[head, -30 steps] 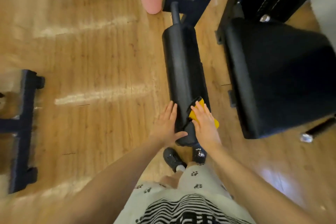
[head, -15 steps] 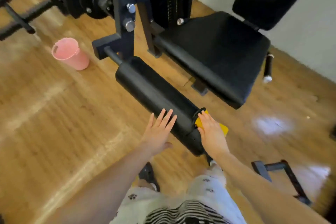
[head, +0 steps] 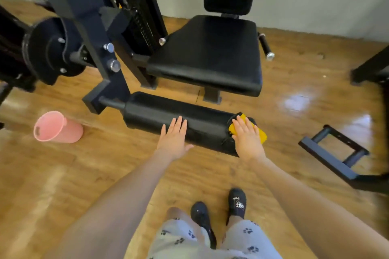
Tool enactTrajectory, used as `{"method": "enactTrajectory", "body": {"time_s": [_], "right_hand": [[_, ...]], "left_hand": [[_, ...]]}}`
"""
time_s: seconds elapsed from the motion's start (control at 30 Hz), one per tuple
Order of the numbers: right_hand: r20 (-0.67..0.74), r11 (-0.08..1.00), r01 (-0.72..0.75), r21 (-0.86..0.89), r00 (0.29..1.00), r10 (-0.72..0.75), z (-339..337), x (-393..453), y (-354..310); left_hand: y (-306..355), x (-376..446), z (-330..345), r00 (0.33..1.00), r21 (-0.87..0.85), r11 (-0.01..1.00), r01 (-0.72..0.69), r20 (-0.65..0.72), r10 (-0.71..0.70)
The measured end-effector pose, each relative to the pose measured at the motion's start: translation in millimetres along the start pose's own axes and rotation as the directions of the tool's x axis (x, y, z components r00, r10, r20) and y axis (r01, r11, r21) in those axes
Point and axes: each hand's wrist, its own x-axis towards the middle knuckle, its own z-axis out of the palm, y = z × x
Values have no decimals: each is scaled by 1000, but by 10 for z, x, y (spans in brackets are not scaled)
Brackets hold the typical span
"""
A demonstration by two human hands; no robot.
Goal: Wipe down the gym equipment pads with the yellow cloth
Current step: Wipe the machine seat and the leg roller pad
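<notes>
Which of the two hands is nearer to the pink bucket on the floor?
The left hand. It rests flat on the middle of the roller pad, to the right of the pink bucket. The right hand presses the yellow cloth at the pad's far end, much farther away.

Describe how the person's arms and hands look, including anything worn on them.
Both arms are bare along the whole visible length: no sleeves show. The left hand and right hand wear no gloves. No watch, bracelet or ring is visible on either wrist or on the fingers, and no markings show.
</notes>
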Motion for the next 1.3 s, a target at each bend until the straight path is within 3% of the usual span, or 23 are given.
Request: {"method": "enactTrajectory", "body": {"time_s": [0.17, 0.43, 0.63, 0.8, 0.9, 1.0, 1.2, 1.3], "right_hand": [[24, 993, -119, 9, 993, 119, 10, -112, -165], [-118, 932, -346, 107, 926, 357, 348, -184, -791], [-151, 966, -251, 55, 955, 256, 608, 31, -1299], [-380, 979, -204, 1, 906, 189, 817, 178, -1379], [-561, 983, -182, 26, 811, 165, 1021, 225, -1342], [-728, 980, -195, 24, 669, 151, 1210, 371, -1311], [-955, 995, -93, -32, 296, -3, 1573, 602, -1157], [-983, 993, -74, -89, 167, -76, 1735, 672, -1082]], "left_hand": [[-213, 9, -8, 996, 54, 995, -87, -18, 88], [-1061, 185, 46, 955, 203, 947, -249, -112, 275], [-1437, 254, 219, 886, 261, 907, -330, -245, 393], [-1406, 428, 348, 821, 129, 942, -311, -463, 334], [-1391, 576, 470, 756, 131, 947, -294, -574, 314], [-1408, 764, 651, 638, 133, 939, -317, -703, 315], [-1429, 1073, 942, 323, 197, 922, -334, -895, 308], [-1455, 1185, 1089, 168, 223, 917, -331, -942, 290]]}}
